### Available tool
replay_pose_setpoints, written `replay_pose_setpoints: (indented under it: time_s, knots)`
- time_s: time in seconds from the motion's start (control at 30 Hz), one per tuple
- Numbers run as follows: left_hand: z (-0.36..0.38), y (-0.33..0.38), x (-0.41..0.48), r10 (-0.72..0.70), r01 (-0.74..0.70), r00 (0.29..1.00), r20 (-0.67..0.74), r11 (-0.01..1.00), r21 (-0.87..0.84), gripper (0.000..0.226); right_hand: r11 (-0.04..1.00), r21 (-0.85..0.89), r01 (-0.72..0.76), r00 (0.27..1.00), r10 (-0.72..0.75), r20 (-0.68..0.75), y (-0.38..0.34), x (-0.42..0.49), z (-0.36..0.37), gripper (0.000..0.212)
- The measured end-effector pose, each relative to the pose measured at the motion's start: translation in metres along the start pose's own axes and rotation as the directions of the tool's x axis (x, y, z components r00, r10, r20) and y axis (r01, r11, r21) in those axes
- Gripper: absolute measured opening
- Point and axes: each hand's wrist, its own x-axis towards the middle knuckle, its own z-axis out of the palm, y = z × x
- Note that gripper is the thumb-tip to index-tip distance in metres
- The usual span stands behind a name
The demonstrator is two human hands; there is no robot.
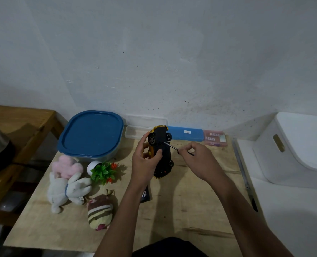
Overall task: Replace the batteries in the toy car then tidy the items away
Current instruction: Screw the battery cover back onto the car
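Under toy car [166, 154]: wooden table [191, 210]. Left of toy car: blue-lidded container [91, 134]. Around toy car, turned with dark underside facing right: left hand [144, 163], fingers clamped on body. Right of toy car: right hand [198, 160], pinching screwdriver [172, 147], tip on underside.

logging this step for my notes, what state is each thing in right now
toy car, lifted off the table, underside facing the camera
left hand, grips the toy car
screwdriver, tip against the car's underside
right hand, pinches the screwdriver handle
blue-lidded container, lid on
blue case, closed, lying flat
potted plant, tipped on its side
white bunny, lying on the table
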Motion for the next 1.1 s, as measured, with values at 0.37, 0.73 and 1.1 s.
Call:
replay_pose_setpoints:
  time_s: [0.37, 0.73, 1.1]
  knots:
    - [-0.002, -0.004, 0.002, 0.014, -0.014, 1.0, 0.011, 0.999, 0.045, 0.065, 0.984, -0.18, 0.004, 0.998, 0.009, 0.069, -0.031, -0.004, -0.027, 0.025]
    - [0.0, -0.007, 0.002, 0.016, -0.02, 0.999, 0.052, 0.997, 0.069, 0.063, 0.959, -0.283, 0.02, 0.999, -0.005, 0.053, -0.033, -0.001, -0.033, 0.035]
    - [-0.001, -0.01, 0.004, -0.001, 0.0, 1.0, 0.019, 1.0, 0.024, 0.065, 0.965, -0.263, -0.003, 0.994, 0.032, 0.107, -0.027, -0.001, -0.022, 0.033]
